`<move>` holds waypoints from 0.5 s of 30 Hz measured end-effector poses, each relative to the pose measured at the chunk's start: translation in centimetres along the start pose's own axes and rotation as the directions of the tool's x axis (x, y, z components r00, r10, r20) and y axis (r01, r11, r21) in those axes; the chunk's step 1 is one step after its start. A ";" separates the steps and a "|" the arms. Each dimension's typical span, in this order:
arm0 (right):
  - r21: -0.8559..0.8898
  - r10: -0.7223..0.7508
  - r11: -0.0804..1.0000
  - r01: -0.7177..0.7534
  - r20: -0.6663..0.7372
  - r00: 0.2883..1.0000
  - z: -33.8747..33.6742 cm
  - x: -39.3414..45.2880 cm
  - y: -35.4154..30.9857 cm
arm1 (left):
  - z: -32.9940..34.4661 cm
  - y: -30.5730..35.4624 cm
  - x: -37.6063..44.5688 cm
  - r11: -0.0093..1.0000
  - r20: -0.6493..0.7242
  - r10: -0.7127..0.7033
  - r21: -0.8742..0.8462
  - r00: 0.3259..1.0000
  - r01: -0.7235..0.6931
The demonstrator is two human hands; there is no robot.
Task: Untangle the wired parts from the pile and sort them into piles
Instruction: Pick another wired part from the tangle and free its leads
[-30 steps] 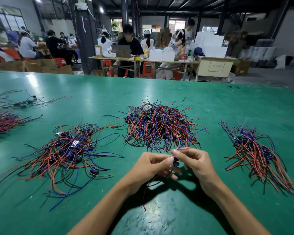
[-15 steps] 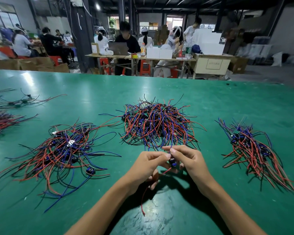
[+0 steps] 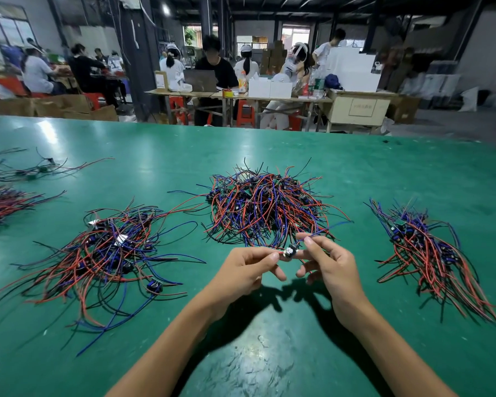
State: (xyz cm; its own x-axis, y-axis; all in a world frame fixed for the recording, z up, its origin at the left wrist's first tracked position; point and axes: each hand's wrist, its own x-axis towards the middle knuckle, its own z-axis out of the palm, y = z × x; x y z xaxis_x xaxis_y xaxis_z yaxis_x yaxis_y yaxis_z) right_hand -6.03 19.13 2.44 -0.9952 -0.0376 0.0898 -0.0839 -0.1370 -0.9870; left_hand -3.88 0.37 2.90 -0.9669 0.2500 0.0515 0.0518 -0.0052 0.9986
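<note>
A small dark wired part hangs between my two hands, just in front of the tangled middle pile of red, blue and black wires. My left hand pinches the part's left side with thumb and forefinger. My right hand pinches its wires on the right, with the other fingers loosely spread. A loose, spread pile lies to the left. A tidier bundle, its wires running one way, lies to the right.
The green table carries two more wire bundles at its far left edge. Beyond the table's far edge, several people sit at workbenches with boxes and stools.
My hands have lifted slightly and drawn apart, and the part now shows between the fingertips. The red wire that hung below my left hand is out of sight.
</note>
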 end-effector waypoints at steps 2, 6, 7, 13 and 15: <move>0.000 0.020 1.000 -0.020 0.026 0.999 -0.1 0.1 -0.1 | -0.5 0.5 0.3 0.993 -0.136 0.115 -0.018 0.984 -0.119; -0.117 -0.055 0.992 0.054 -0.006 0.998 -0.3 0.1 0.2 | -4.6 2.2 0.5 0.930 -0.613 0.357 0.159 0.705 -0.332; -0.257 -0.135 0.959 0.122 -0.033 0.990 -0.4 0.1 0.5 | -6.0 2.1 0.4 0.915 -0.703 0.404 0.303 0.585 -0.267; -0.937 -0.210 0.336 0.099 0.028 0.977 -0.5 0.2 1.6 | -11.1 -0.3 -1.9 0.716 -0.926 0.299 0.377 0.230 0.588; -0.942 -0.255 0.320 0.099 0.015 0.967 -0.7 0.3 1.4 | -10.7 -0.5 -2.1 0.655 -0.935 0.263 0.355 0.240 0.667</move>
State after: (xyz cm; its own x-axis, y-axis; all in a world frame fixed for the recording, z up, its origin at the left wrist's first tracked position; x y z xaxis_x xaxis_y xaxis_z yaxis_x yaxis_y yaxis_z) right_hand -6.52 19.62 1.02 -0.9401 -0.0165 0.3406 -0.1722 0.8851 -0.4323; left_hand -4.56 -10.54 2.40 -0.4519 -0.8462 0.2822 -0.5219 0.5074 0.6857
